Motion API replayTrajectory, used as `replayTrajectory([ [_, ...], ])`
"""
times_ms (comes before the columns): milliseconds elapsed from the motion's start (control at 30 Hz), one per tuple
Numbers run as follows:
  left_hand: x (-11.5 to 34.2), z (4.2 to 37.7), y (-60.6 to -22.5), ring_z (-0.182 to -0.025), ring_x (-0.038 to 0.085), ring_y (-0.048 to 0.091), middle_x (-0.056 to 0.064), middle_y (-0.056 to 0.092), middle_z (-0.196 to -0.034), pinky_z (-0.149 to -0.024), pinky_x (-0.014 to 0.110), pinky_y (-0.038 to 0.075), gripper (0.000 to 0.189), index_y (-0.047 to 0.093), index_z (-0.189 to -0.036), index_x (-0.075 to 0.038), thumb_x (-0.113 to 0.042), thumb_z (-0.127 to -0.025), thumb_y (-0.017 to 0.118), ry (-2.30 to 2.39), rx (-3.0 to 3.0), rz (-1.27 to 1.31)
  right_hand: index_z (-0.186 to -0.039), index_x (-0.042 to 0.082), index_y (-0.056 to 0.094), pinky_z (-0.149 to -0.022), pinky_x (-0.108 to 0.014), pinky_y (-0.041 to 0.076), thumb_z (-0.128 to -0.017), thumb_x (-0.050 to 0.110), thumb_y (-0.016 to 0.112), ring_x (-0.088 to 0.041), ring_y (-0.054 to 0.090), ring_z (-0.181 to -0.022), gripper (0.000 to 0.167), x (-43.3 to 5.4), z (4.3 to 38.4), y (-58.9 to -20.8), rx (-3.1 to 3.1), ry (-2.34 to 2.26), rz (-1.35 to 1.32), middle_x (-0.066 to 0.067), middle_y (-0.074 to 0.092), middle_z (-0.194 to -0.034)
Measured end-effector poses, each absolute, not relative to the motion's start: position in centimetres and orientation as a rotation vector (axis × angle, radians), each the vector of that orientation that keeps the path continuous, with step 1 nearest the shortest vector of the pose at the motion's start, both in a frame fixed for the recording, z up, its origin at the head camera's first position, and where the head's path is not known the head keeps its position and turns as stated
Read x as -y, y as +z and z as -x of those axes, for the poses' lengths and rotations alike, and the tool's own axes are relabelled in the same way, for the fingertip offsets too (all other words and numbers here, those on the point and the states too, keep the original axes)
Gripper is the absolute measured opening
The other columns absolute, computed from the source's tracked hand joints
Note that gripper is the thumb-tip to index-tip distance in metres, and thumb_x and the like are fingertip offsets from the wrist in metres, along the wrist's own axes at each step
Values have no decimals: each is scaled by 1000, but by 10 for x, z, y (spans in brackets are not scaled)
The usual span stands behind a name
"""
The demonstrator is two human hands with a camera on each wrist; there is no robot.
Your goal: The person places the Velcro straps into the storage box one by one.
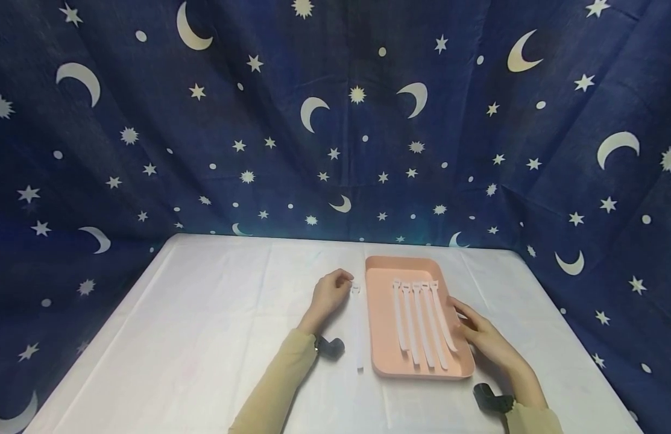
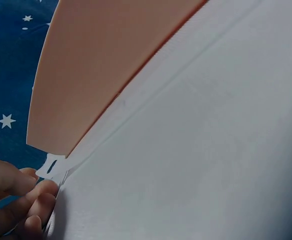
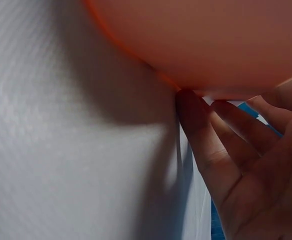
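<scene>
My left hand (image 1: 330, 293) is at the upper end of a white strap with a slotted head (image 1: 355, 288), a cable tie by its look. This cable tie lies lengthwise on the table, left of a pink tray. In the left wrist view, curled fingertips pinch beside the slot (image 2: 51, 166). Several similar white cable ties (image 1: 420, 325) lie side by side in the tray (image 1: 381, 361), heads toward the far end. My right hand (image 1: 489, 340) holds the tray's right edge. Its fingers (image 3: 191, 110) touch the low outer wall in the right wrist view.
A white cloth (image 1: 167, 337) covers the table. Behind it hangs a dark blue curtain (image 1: 281, 163) with moons and stars. Dark wrist-worn devices sit by the left wrist (image 1: 331, 348) and the right wrist (image 1: 491, 399).
</scene>
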State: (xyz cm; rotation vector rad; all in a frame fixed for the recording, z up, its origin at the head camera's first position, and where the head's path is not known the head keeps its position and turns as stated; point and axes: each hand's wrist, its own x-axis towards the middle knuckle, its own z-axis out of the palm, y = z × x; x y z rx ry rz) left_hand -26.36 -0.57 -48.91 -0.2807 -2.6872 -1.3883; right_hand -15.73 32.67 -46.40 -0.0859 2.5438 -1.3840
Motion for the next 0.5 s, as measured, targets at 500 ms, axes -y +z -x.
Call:
replayTrajectory([
  [500, 2, 258, -488, -68, 10, 55, 4, 71, -85, -64, 23, 43, 18, 70, -101, -12, -9, -86, 62, -1356, 2688, 323, -154, 14, 19, -106, -61, 36, -99, 24, 50, -52, 22, -141, 65, -327, 158, -465, -2546, -1383, 73, -24, 15, -159],
])
